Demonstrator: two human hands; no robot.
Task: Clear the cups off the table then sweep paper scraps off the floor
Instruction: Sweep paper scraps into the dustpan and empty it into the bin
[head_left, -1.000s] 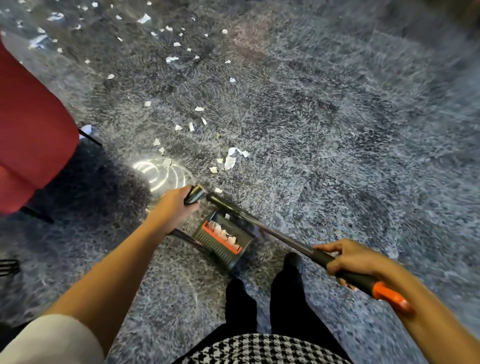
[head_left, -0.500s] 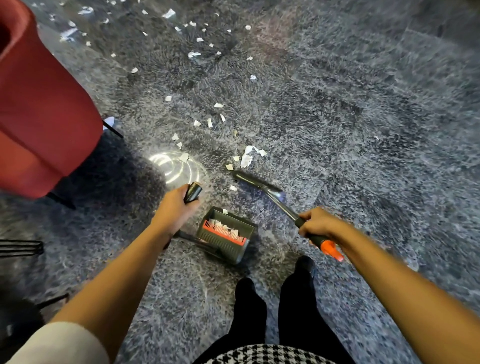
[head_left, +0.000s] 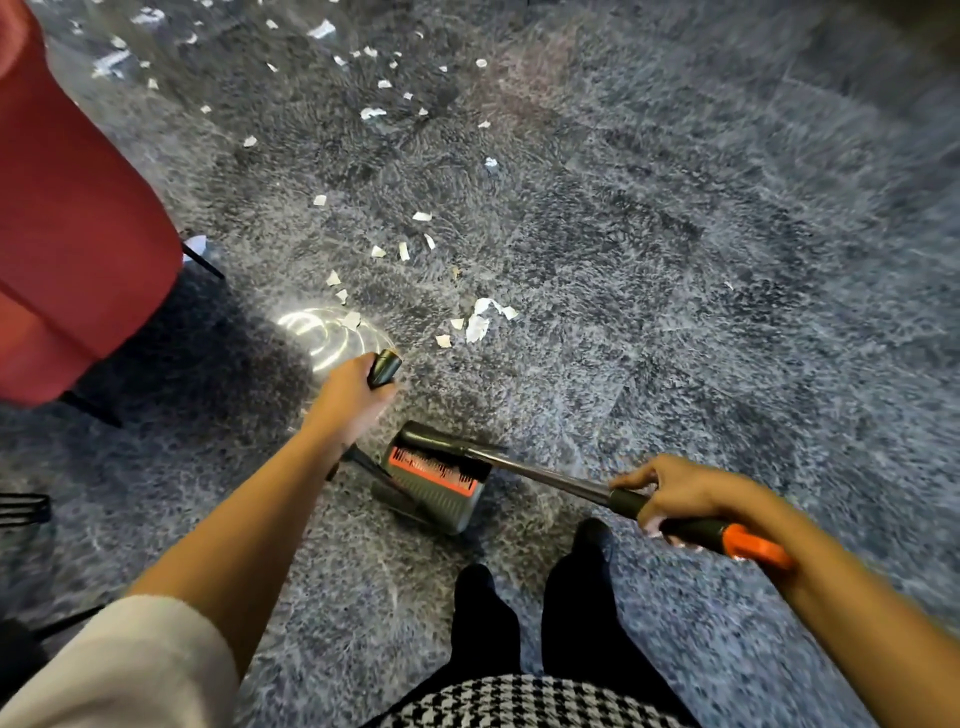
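A: Far left?
B: A red chair (head_left: 78, 234) on the grey carpet floor (head_left: 675, 260), and a white sleeve (head_left: 130, 670) low in the corner.
A: Left hand?
B: The left hand (head_left: 347, 402) is wrapped around the top of the dustpan handle (head_left: 385, 368), fist closed on it. The dustpan (head_left: 441, 493) sits on the floor just right of that wrist.
A: Scraps?
B: Paper scraps (head_left: 477, 326) lie scattered on the carpet beyond the dustpan. The nearest clump is just past the left hand, and more trail toward the top left. Inside the pan, cannot tell; the bristles cover it.
A: Right side?
B: The broom (head_left: 545, 474) has its head at the dustpan mouth. Its shaft runs right to the right hand (head_left: 685, 491), whose fingers curl around the dark grip, with the orange end sticking out behind.
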